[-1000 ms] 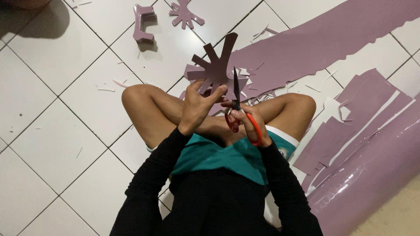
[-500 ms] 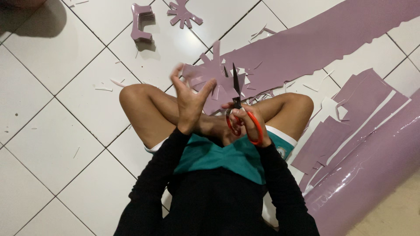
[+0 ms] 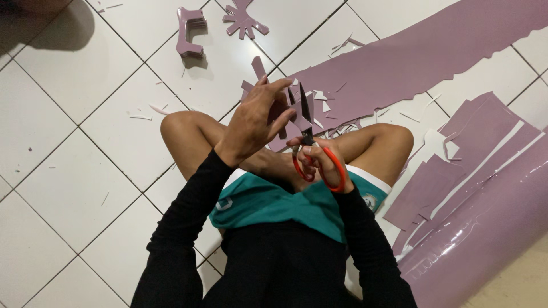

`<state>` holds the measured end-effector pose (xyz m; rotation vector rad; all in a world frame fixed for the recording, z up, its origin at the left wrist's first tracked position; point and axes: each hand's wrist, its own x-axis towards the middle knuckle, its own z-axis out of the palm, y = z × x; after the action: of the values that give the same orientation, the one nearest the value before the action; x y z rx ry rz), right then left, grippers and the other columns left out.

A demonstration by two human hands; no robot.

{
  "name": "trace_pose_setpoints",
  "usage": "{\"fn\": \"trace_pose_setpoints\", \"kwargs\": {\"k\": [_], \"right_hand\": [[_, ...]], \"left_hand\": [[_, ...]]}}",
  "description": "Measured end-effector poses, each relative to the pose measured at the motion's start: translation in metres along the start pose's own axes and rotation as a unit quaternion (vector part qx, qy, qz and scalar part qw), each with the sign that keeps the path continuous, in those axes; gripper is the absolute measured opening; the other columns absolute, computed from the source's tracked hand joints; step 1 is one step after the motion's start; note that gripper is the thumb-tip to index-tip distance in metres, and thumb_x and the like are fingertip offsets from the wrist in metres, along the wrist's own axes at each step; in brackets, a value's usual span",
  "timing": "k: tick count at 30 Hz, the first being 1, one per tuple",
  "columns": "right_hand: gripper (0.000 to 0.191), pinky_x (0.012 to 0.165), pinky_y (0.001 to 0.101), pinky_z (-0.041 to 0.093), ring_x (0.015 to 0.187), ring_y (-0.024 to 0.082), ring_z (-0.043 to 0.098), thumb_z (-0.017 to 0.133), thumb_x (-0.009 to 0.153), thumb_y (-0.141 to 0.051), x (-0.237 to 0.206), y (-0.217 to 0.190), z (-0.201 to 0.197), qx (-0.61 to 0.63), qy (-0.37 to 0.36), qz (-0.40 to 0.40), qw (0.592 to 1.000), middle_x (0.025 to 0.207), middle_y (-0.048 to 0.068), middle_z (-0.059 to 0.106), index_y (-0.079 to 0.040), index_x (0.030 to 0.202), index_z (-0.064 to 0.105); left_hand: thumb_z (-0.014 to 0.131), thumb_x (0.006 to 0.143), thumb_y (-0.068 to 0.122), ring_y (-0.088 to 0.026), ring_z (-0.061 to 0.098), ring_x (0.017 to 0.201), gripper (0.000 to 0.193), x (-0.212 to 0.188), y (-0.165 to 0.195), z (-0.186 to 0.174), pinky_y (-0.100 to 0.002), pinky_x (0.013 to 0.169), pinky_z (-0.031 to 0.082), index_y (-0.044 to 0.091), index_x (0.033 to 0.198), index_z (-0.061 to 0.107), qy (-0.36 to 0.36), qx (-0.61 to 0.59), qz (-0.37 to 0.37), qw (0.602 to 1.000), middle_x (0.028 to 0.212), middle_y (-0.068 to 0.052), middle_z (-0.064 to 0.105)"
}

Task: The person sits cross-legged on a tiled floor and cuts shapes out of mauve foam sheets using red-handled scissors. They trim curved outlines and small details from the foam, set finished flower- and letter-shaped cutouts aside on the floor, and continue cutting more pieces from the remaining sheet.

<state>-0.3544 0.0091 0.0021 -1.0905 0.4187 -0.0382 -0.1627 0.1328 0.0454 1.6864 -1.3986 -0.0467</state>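
White tile: the floor is glossy square tiles with dark grout lines, and the person sits cross-legged on it.
Mauve sheet: one long strip lies flat across the upper right; one glossy roll lies at lower right, with cut rectangular pieces between them.
Scraps: small slivers, white and mauve, scattered near the knees; too many to count.
Finished shapes: two on the floor at top, a bracket-like piece and a branched cutout, well apart from the hands.
Left hand: grip pinching a spiky mauve cutout, held above the knees.
Right hand: grip pressed around the orange handles of one pair of scissors, dark blades pointing up into the cutout.
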Motion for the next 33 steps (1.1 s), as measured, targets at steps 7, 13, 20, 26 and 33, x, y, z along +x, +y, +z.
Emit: {"fn": "trace_pose_setpoints", "kwargs": {"k": [7, 13, 20, 26, 33], "right_hand": [[0.045, 0.042, 0.0271, 0.038, 0.048, 0.012, 0.043, 0.055, 0.095, -0.024, 0.005, 0.01, 0.003, 0.071, 0.017, -0.012, 0.997, 0.065, 0.004, 0.045, 0.011, 0.124, 0.052], [0.041, 0.043, 0.0263, 0.036, 0.049, 0.011, 0.04, 0.056, 0.099, -0.024, 0.006, 0.017, 0.004, 0.102, 0.014, -0.013, 0.995, 0.067, 0.001, 0.042, 0.012, 0.118, 0.059], [0.038, 0.042, 0.0255, 0.035, 0.047, 0.009, 0.038, 0.054, 0.096, -0.024, 0.003, 0.019, 0.01, 0.084, 0.056, -0.011, 0.995, 0.067, 0.0, 0.044, 0.007, 0.117, 0.062], [0.032, 0.043, 0.0286, 0.038, 0.048, 0.011, 0.04, 0.055, 0.103, -0.023, 0.005, 0.032, 0.012, 0.092, 0.068, -0.046, 0.992, 0.065, 0.003, 0.045, 0.002, 0.085, 0.05], [0.033, 0.033, 0.0253, 0.034, 0.035, 0.01, 0.039, 0.05, 0.1, -0.028, 0.006, 0.037, 0.021, 0.059, 0.163, -0.055, 0.983, 0.052, 0.001, 0.043, 0.002, 0.093, 0.062]], "left_hand": [[0.071, 0.099, 0.007, -0.022, 0.071, 0.084, 0.041, -0.007, 0.011, 0.012, -0.035, 0.077, 0.058, 0.012, 0.139, 0.064, 0.026, -0.069, -0.08, 0.994, 0.104, -0.012, 0.067], [0.072, 0.099, 0.007, -0.013, 0.069, 0.084, 0.037, -0.015, 0.021, 0.028, -0.029, 0.073, 0.057, 0.011, 0.136, 0.068, 0.098, -0.138, -0.14, 0.976, 0.108, -0.007, 0.071], [0.07, 0.101, 0.011, -0.005, 0.062, 0.072, 0.034, -0.019, 0.024, 0.04, -0.023, 0.06, 0.053, 0.013, 0.135, 0.069, 0.112, -0.181, -0.204, 0.955, 0.104, -0.004, 0.071], [0.07, 0.101, 0.014, -0.004, 0.059, 0.07, 0.035, -0.022, 0.019, 0.046, -0.021, 0.057, 0.05, 0.013, 0.136, 0.067, 0.121, -0.199, -0.212, 0.949, 0.104, -0.002, 0.071], [0.069, 0.104, 0.013, -0.007, 0.061, 0.077, 0.035, -0.023, 0.018, 0.045, -0.024, 0.065, 0.05, 0.011, 0.139, 0.067, 0.118, -0.188, -0.184, 0.958, 0.103, -0.003, 0.07]]}}
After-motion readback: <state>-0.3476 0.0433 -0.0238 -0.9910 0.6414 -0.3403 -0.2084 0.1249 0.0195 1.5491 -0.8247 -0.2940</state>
